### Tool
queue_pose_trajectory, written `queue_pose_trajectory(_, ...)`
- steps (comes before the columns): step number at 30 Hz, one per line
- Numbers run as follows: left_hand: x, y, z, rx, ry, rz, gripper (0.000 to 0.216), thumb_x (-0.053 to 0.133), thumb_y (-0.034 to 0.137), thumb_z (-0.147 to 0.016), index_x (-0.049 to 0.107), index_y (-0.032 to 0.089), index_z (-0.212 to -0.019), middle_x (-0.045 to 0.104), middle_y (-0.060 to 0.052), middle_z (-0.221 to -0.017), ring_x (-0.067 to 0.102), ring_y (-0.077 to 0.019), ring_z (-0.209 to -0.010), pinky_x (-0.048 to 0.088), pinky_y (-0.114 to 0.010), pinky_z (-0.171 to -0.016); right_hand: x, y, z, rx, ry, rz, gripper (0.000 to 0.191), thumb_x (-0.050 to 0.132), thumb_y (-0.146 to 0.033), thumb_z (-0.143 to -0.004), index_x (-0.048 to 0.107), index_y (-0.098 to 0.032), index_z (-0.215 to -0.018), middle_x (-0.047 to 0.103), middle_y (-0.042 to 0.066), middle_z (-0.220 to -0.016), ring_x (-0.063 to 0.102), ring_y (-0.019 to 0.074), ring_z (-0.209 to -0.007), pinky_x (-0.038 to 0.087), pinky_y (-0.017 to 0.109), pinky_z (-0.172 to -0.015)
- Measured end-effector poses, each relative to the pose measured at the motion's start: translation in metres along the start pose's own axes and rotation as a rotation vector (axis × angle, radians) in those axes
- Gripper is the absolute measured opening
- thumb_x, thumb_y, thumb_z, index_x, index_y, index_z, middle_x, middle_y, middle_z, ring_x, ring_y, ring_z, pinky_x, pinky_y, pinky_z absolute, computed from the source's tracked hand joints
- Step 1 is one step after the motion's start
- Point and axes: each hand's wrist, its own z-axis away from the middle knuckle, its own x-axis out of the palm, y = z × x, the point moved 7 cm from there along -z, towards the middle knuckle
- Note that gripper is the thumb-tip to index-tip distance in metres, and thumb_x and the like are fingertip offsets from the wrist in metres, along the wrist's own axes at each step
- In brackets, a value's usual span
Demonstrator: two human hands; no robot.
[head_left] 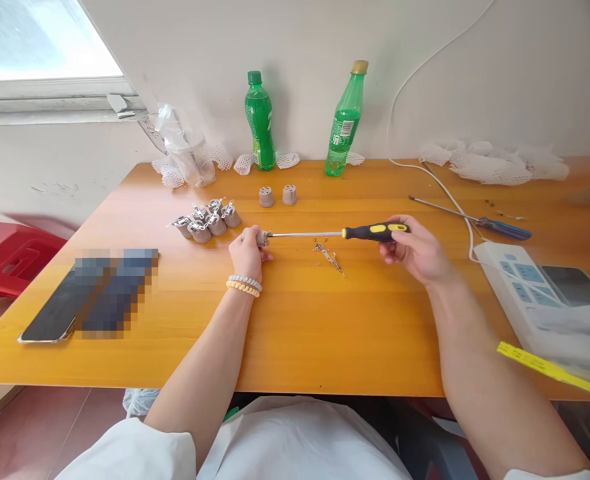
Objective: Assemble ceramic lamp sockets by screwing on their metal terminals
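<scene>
Left hand (pixel 245 252) closes round a socket (pixel 261 239), forearm slanting inward; right hand (pixel 419 249) pinches the screwdriver (pixel 369 232) handle, fingers curled; shaft lies level, tip at socket.

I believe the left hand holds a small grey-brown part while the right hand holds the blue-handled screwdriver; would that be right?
Not quite: the head view shows the right hand holding the black-and-yellow screwdriver. The left hand does hold a small grey-brown part.
</scene>
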Motion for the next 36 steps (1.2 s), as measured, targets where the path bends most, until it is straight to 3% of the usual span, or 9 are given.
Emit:
queue_pose_trajectory(4,0.001,0.000,0.001,0.000,0.001,-0.012,0.021,0.062,0.034,-0.066,0.052,0.015,-0.063,0.052,0.001,-0.056,0.043,-0.0082,-0.040,0.039,-0.022,-0.035,-0.016,0.006,-0.003,-0.008,0.155,0.264,0.040,0.054,-0.061,-0.080,0.050,-0.022,-0.071,0.042,-0.003,-0.040,0.036,0.0099,-0.033,0.025,0.024,-0.035)
queue_pose_trajectory(7,0.000,0.000,0.000,-0.002,0.008,0.002,0.022,0.062,0.034,-0.065,0.052,0.015,-0.064,0.053,0.000,-0.057,0.046,-0.0091,-0.043,0.040,-0.022,-0.035,-0.021,0.016,-0.005,0.086,0.155,0.320,0.055,0.040,-0.073,-0.079,0.046,-0.022,-0.059,0.045,0.002,-0.039,0.040,0.0120,-0.033,0.027,0.028,-0.036)
queue_pose_trajectory(10,-0.001,-0.002,-0.001,-0.017,0.022,0.016,0.022,0.062,0.035,-0.065,0.053,0.015,-0.065,0.054,0.000,-0.057,0.044,-0.0085,-0.041,0.040,-0.023,-0.035,-0.010,0.017,-0.004,0.128,-0.007,0.123,0.050,0.037,-0.069,-0.080,0.053,-0.022,-0.074,0.054,0.004,-0.047,0.049,0.0162,-0.040,0.032,0.029,-0.039)
queue_pose_trajectory(14,-0.001,-0.002,-0.002,-0.020,0.008,0.022,0.022,0.063,0.034,-0.065,0.053,0.015,-0.066,0.055,0.000,-0.058,0.045,-0.0088,-0.042,0.039,-0.023,-0.035,-0.001,0.006,-0.001,0.057,-0.066,-0.034,0.031,0.058,-0.043,-0.074,0.049,-0.024,-0.098,0.060,0.000,-0.057,0.053,0.0164,-0.048,0.037,0.028,-0.044)
queue_pose_trajectory(19,-0.001,-0.002,-0.002,-0.025,-0.002,0.023,0.021,0.063,0.033,-0.065,0.053,0.015,-0.065,0.055,0.000,-0.057,0.045,-0.0086,-0.042,0.039,-0.022,-0.035,-0.007,0.007,-0.003,0.010,0.050,0.143,0.020,0.059,-0.042,-0.081,0.051,-0.024,-0.084,0.037,-0.007,-0.042,0.033,0.0090,-0.036,0.024,0.024,-0.039)
queue_pose_trajectory(24,-0.001,-0.003,-0.003,-0.021,0.004,0.023,0.021,0.063,0.034,-0.065,0.053,0.015,-0.065,0.054,0.001,-0.057,0.042,-0.0073,-0.039,0.039,-0.023,-0.035,-0.019,0.016,-0.007,0.049,0.124,0.392,0.049,0.046,-0.064,-0.083,0.052,-0.021,-0.060,0.041,0.000,-0.038,0.035,0.0107,-0.035,0.024,0.027,-0.037)
queue_pose_trajectory(27,-0.002,-0.003,-0.003,-0.017,0.013,0.031,0.021,0.063,0.034,-0.065,0.053,0.015,-0.066,0.054,0.001,-0.057,0.042,-0.0077,-0.040,0.039,-0.023,-0.034,-0.011,0.021,-0.006,0.147,-0.002,0.255,0.050,0.036,-0.063,-0.085,0.056,-0.019,-0.070,0.052,0.004,-0.046,0.043,0.0128,-0.040,0.027,0.027,-0.038)
queue_pose_trajectory(31,-0.002,-0.002,-0.002,-0.011,0.013,0.024,0.022,0.063,0.034,-0.064,0.053,0.015,-0.066,0.055,0.001,-0.057,0.042,-0.0078,-0.040,0.039,-0.023,-0.034,-0.003,0.012,-0.002,0.120,-0.038,-0.025,0.029,0.064,-0.041,-0.072,0.050,-0.023,-0.090,0.052,-0.002,-0.057,0.047,0.0118,-0.049,0.031,0.023,-0.042)
queue_pose_trajectory(36,-0.001,-0.001,-0.001,-0.001,0.015,0.017,0.021,0.063,0.033,-0.065,0.052,0.015,-0.064,0.054,0.000,-0.056,0.047,-0.0098,-0.044,0.040,-0.022,-0.035,-0.011,0.012,-0.004,0.068,0.078,0.164,0.037,0.059,-0.056,-0.079,0.045,-0.023,-0.069,0.032,-0.006,-0.044,0.029,0.0084,-0.038,0.021,0.024,-0.038)
